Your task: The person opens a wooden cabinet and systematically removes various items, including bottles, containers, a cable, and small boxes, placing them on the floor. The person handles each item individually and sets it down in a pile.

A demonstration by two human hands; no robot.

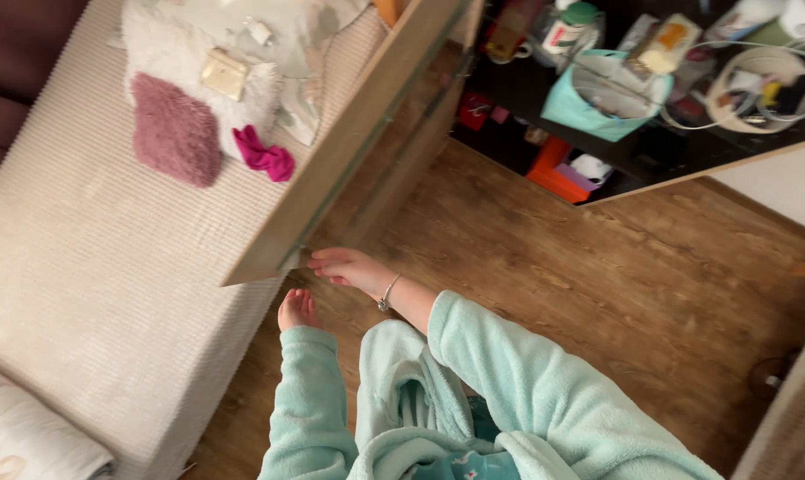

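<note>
Contact only, no grip: that is my finding for the right hand [345, 267]. Its fingers lie stretched out and together, tips resting against the lower corner of the wooden-framed panel [367, 116], not closed round anything. A bracelet [386, 293] sits at the wrist.

The left hand [298, 309] hangs lower, just beneath that same corner and apart from it. Its fingers look bunched, but I see them from behind and cannot tell whether they are closed or holding anything.

The panel runs slantwise from the top of the view down to my hands. It has a pale wood frame with what looks like a glass edge along its right side. It stands between the bed [83, 267] on one side and the wooden floor [598, 258] on the other. I cannot tell whether its corner touches the bed.

On the bed, well away from my hands, lie a pink cushion [176, 129] and a magenta cloth [265, 157]. A dark shelf [633, 160] crowded with small items, a teal basket [602, 98] among them, stands beyond the panel.

In my judgement the stage is first touch at the corner. Shifting the panel would call for a real hold, fingers wrapped on the frame and clear of the glass edge, with the second hand in support.
</note>
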